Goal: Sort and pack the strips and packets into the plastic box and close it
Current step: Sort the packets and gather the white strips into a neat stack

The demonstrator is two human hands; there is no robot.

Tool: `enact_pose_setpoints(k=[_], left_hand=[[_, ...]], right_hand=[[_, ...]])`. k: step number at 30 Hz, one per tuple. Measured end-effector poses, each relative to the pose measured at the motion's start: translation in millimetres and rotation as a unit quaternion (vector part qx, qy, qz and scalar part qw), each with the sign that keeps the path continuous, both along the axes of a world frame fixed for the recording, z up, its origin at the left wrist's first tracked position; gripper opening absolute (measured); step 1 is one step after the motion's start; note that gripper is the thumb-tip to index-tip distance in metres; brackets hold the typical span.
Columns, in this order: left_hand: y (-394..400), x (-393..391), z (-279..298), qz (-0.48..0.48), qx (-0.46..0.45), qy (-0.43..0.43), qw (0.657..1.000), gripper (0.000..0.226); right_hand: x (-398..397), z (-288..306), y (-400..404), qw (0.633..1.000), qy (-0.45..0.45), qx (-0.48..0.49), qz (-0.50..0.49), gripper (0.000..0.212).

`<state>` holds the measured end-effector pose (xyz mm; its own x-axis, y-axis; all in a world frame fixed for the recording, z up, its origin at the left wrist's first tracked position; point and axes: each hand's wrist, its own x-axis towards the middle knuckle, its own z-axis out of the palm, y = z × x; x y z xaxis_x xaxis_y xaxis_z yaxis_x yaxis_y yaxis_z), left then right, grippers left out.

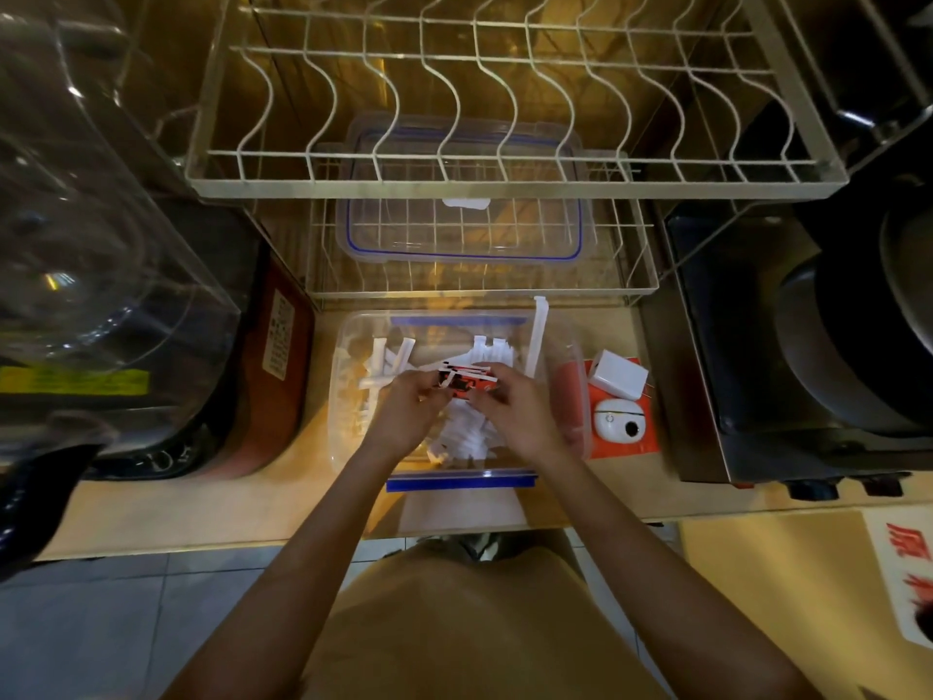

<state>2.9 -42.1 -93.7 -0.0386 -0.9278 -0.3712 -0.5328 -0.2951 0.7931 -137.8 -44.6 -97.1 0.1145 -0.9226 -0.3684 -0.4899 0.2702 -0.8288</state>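
A clear plastic box [339,396] with blue latches stands open on the wooden counter, holding several white strips [389,361]. Both hands are inside it, over the middle. My left hand [406,414] and my right hand [520,416] pinch a small stack of red, black and white packets [467,378] between them. More white strips [467,437] lie under the hands. The box's clear lid [462,234] with a blue seal rests on the lower wire rack behind the box.
A wire dish rack [505,184] overhangs the back. An orange card with white devices [618,416] lies right of the box. A clear-domed appliance [101,245] stands left, a dark cooker [808,346] right. The counter's front edge [202,548] runs below.
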Motion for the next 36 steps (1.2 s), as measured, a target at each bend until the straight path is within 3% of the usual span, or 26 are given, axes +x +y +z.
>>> enact_pose_setpoints(k=[5, 10, 18, 22, 25, 27, 31, 36], left_hand=[[0.6, -5.7, -3.5, -0.048, -0.031, -0.067, 0.996, 0.023], [5.5, -10.7, 1.4, 0.023, -0.043, -0.047, 0.998, 0.027], [3.2, -12.7, 4.8, 0.005, -0.033, -0.038, 0.999, 0.024], [-3.9, -19.0, 6.8, 0.069, -0.02, -0.002, 0.997, 0.03], [-10.4, -31.2, 6.2, 0.067, -0.021, 0.022, 0.997, 0.026], [-15.5, -43.7, 5.1, 0.041, -0.015, 0.03, 0.999, 0.026], [-28.7, -71.3, 6.1, -0.005, 0.006, 0.035, 0.999, 0.032], [-41.9, -91.7, -4.2, -0.06, -0.003, -0.041, 0.997, 0.02]], right_hand=[[0.2, 3.9, -2.9, 0.994, 0.082, -0.044, 0.054, 0.028], [-0.9, 7.5, -0.8, 0.985, 0.105, -0.073, 0.115, 0.035], [-3.5, 10.3, 0.5, 0.97, 0.161, -0.078, 0.167, 0.029], [-16.2, 19.3, -0.4, 0.99, 0.108, -0.063, 0.061, 0.025], [-32.8, 30.4, 2.5, 0.995, 0.022, -0.036, -0.087, 0.021], [-43.7, 37.5, 7.7, 0.979, -0.075, 0.0, -0.189, 0.012], [-57.7, 44.8, 22.3, 0.938, -0.201, 0.04, -0.278, 0.009], [-60.2, 39.5, 28.6, 0.905, -0.249, 0.083, -0.335, 0.02]])
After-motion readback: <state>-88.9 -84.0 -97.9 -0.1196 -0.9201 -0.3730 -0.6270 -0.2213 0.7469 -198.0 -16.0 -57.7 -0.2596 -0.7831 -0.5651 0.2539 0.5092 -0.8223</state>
